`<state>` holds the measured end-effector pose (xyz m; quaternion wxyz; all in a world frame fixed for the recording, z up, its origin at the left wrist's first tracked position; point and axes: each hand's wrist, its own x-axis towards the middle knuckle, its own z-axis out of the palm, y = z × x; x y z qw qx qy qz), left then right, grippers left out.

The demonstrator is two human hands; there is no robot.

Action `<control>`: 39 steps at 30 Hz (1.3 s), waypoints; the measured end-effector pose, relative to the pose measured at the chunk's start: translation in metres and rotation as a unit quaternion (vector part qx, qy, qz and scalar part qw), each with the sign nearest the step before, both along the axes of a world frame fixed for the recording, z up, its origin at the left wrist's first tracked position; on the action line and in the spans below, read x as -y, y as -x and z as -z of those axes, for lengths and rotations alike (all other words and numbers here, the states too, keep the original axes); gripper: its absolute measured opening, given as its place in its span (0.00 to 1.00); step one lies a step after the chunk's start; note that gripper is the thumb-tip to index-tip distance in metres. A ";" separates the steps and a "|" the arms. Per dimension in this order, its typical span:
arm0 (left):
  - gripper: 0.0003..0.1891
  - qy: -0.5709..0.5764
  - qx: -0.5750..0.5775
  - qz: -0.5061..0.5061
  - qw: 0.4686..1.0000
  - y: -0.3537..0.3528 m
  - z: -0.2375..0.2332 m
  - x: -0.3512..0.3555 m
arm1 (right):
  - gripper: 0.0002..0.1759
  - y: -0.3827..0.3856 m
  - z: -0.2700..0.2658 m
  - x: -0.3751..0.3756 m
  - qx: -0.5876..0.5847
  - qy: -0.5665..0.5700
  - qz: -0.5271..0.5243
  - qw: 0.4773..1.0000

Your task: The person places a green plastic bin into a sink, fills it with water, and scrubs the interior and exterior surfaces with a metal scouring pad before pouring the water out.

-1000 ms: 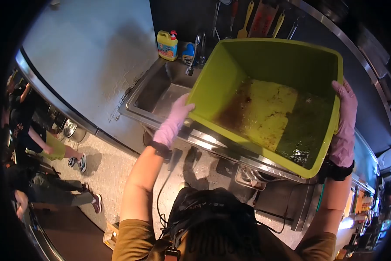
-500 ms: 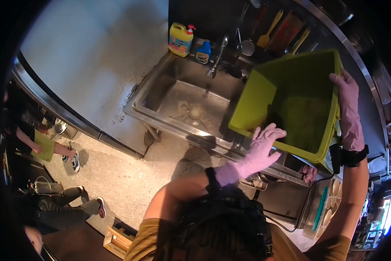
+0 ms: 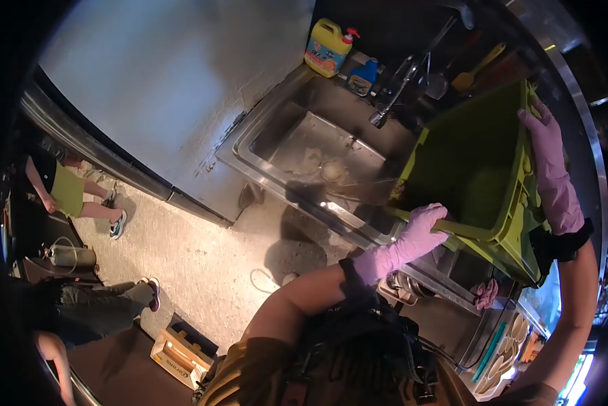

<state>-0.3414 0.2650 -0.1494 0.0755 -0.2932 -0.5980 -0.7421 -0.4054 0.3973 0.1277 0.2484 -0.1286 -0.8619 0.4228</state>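
Note:
A green plastic bin (image 3: 469, 152) is tilted over the right side of the steel sink (image 3: 250, 150), its opening turned toward the basin. My left hand (image 3: 417, 237), in a pink glove, is closed over the bin's near rim. On the right, my right hand (image 3: 551, 152), also gloved, grips the bin's outer rim. Yellowish-brown residue (image 3: 398, 189) shows at the bin's lower edge beside the basin. Scraps lie around the drain (image 3: 332, 170). The bin's underside is mostly hidden.
Behind the sink stand a faucet (image 3: 392, 101), a yellow pump jug (image 3: 327, 49) and a blue bottle (image 3: 363, 78). Two other people's legs (image 3: 97, 210) (image 3: 124, 301) show at left, near a cardboard box (image 3: 178, 358). A pink cloth (image 3: 485, 293) hangs below the bin.
The bin has tipped further toward the sink. My left hand has gone from spread fingers to closed on the near rim. The view has shifted, so the sink appears further right.

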 end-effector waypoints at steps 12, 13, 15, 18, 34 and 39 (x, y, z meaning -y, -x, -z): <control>0.26 -0.026 0.320 0.255 0.912 0.052 -0.002 0.053 | 0.32 0.100 0.023 0.005 0.089 -0.075 -0.103 0.988; 0.27 -0.059 0.304 0.253 0.917 0.052 -0.010 0.065 | 0.32 0.110 0.030 0.004 0.091 -0.033 -0.146 0.985; 0.28 -0.098 0.252 0.209 0.940 0.048 0.008 0.056 | 0.33 0.136 0.045 -0.017 0.074 -0.007 -0.258 0.963; 0.29 -0.125 0.235 0.226 0.937 0.048 -0.005 0.070 | 0.33 0.137 0.039 0.012 0.094 -0.056 -0.165 0.980; 0.30 -0.101 0.290 0.212 0.928 0.041 -0.002 0.077 | 0.25 0.102 0.020 0.113 0.167 0.077 -0.324 0.928; 0.31 -0.087 0.266 0.197 0.940 0.034 -0.004 0.069 | 0.24 0.063 0.009 0.130 0.133 0.109 -0.336 0.926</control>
